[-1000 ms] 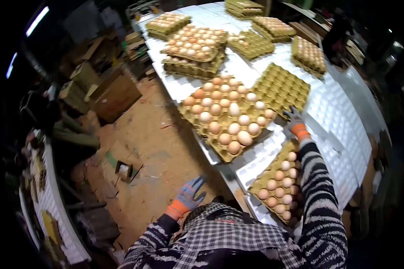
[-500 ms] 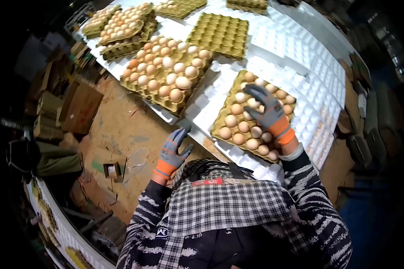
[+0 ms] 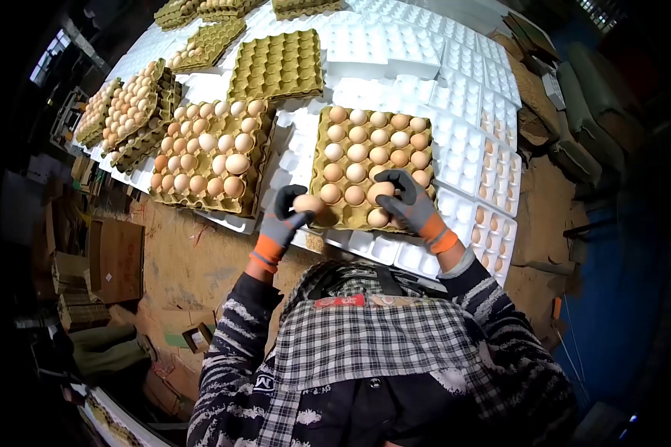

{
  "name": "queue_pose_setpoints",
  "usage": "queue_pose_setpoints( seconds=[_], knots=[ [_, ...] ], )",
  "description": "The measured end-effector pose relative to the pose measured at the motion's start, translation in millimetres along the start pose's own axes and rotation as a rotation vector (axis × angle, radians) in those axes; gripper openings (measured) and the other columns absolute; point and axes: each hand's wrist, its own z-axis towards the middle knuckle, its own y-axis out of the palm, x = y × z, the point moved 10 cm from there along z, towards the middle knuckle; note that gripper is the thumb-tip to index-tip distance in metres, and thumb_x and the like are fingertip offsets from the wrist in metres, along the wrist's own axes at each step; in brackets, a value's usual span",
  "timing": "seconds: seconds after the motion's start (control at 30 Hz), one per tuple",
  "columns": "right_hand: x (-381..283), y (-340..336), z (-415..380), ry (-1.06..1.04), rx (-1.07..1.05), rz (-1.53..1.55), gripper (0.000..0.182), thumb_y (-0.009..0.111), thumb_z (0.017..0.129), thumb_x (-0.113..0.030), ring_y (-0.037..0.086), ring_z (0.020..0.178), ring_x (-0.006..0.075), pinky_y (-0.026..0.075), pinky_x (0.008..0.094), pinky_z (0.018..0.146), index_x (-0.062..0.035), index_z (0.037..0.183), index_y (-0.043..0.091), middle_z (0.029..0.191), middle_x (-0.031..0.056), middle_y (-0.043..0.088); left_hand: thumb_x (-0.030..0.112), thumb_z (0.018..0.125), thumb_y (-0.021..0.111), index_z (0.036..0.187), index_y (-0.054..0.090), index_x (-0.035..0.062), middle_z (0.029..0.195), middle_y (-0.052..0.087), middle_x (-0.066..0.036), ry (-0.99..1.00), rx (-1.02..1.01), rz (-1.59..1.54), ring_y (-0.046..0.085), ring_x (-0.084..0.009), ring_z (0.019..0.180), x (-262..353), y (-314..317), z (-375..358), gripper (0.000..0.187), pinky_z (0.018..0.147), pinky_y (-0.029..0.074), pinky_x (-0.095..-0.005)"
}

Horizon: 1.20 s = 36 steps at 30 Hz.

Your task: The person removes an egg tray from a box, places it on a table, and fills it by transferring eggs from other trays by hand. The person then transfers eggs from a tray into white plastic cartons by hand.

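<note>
My left hand (image 3: 276,223), in a grey glove with an orange cuff, pinches a brown egg (image 3: 308,204) at the near left corner of a pulp egg tray (image 3: 337,217). My right hand (image 3: 417,207), gloved the same way, has thumb and fingers around another egg (image 3: 381,191) over the near right part of this tray. Rows of brown and cream eggs fill the tray's far part. Along its near edge some cups are bare, and a single egg (image 3: 378,217) sits beneath my right hand. My right fingers hide part of that corner.
Left of this tray stands a stack of pulp trays with eggs on top (image 3: 205,205). Behind is an eggless pulp tray (image 3: 276,65). White foam trays (image 3: 455,104) cover the table, some holding eggs at the right (image 3: 492,231). Cardboard boxes (image 3: 117,261) lie on the floor at left.
My view has turned, so the tray appears squarer. My left hand came from beside the table to the tray and holds an egg. My right hand moved to the near edge; front-row cups there are bare.
</note>
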Motion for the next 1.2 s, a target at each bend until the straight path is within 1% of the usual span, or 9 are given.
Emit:
queue_pose_setpoints(
  seconds=[0.07,0.23,0.37,0.47,0.6,0.67,0.87,0.93,1.2],
  knots=[
    [-41.6,13.3,7.0,-0.186,-0.051,-0.672,0.047,0.079,0.082,-0.022,0.064,0.107,0.0210,0.052,0.0335,0.093,-0.0066,0.123,0.061,0.117,0.0073,0.064,0.009,0.080,0.071,0.128,0.055,0.0064,0.115,0.061,-0.009,0.006,-0.096,-0.169,0.061,-0.0205,0.110,11.7,1.1,7.6,0.050,0.096,0.052,-0.0347],
    [28.9,71.0,38.5,-0.118,-0.205,-1.607,0.048,0.074,0.080,-0.040,0.066,0.103,0.0308,0.054,0.0409,0.084,-0.0114,0.118,0.066,0.114,0.0108,0.067,0.022,0.072,0.083,0.125,0.063,0.0163,0.117,0.063,-0.016,0.262,-0.138,1.347,0.062,-0.0387,0.107,19.0,52.0,44.8,0.057,0.090,0.052,-0.0433],
    [-22.9,17.8,37.0,-0.059,-0.182,-0.677,0.046,0.080,0.079,-0.026,0.068,0.096,0.0196,0.054,0.0332,0.084,-0.0078,0.119,0.067,0.113,0.0073,0.070,0.015,0.071,0.082,0.119,0.063,0.0100,0.112,0.066,-0.011,0.412,-0.088,0.957,0.067,-0.0309,0.091,55.8,36.3,44.4,0.052,0.078,0.056,-0.0395],
    [-32.8,-1.4,47.8,0.042,-0.148,-0.556,0.047,0.076,0.083,-0.021,0.066,0.100,0.0162,0.054,0.0319,0.086,-0.0094,0.127,0.066,0.114,0.0044,0.068,0.001,0.079,0.069,0.124,0.059,0.0077,0.121,0.065,-0.005,0.004,-0.243,-0.257,0.067,-0.0147,0.082,29.3,10.0,65.7,0.046,0.060,0.055,-0.0264],
    [-26.1,40.0,72.4,-0.049,-0.211,-1.583,0.035,0.063,0.092,-0.032,0.068,0.104,0.0229,0.055,0.0368,0.083,-0.0158,0.123,0.069,0.122,0.0104,0.068,0.008,0.076,0.074,0.126,0.064,0.0222,0.132,0.057,-0.011,0.569,-0.155,1.188,0.061,-0.0311,0.111,61.0,54.1,76.3,0.053,0.088,0.056,-0.0403],
    [3.7,57.4,91.6,-0.046,-0.116,-1.885,0.039,0.064,0.090,-0.041,0.069,0.105,0.0240,0.054,0.0386,0.083,-0.0179,0.121,0.069,0.121,0.0098,0.068,0.024,0.076,0.080,0.123,0.067,0.0285,0.145,0.048,-0.006,0.204,-0.180,1.591,0.056,-0.0326,0.123,53.3,73.1,83.0,0.049,0.097,0.052,-0.0453],
    [-60.4,-40.8,25.2,0.057,0.021,-0.665,0.057,0.084,0.073,-0.047,0.069,0.097,0.0212,0.054,0.0342,0.087,-0.0159,0.119,0.072,0.110,0.0083,0.073,0.007,0.071,0.086,0.123,0.069,0.0085,0.131,0.060,-0.011,0.435,-0.088,0.691,0.063,-0.0231,0.115,68.4,32.8,67.2,0.055,0.092,0.055,-0.0354],
    [-45.1,-96.9,-27.6,0.126,0.089,-0.341,0.053,0.090,0.074,-0.031,0.067,0.097,0.0172,0.056,0.0295,0.082,-0.0099,0.118,0.072,0.110,0.0089,0.072,0.004,0.072,0.085,0.121,0.069,0.0019,0.134,0.058,-0.012,0.148,-0.164,0.243,0.062,-0.0189,0.114,60.0,41.0,34.9,0.051,0.093,0.055,-0.0322],
    [51.8,-167.3,-190.0,0.457,-0.009,-1.262,0.046,0.078,0.080,-0.042,0.066,0.108,0.0235,0.054,0.0386,0.090,-0.0189,0.118,0.068,0.123,0.0083,0.064,0.026,0.069,0.088,0.127,0.067,0.0224,0.131,0.059,-0.012,0.425,-0.775,0.799,0.064,-0.0300,0.107,15.9,228.9,-73.8,0.063,0.088,0.054,-0.0392]
  ],
)
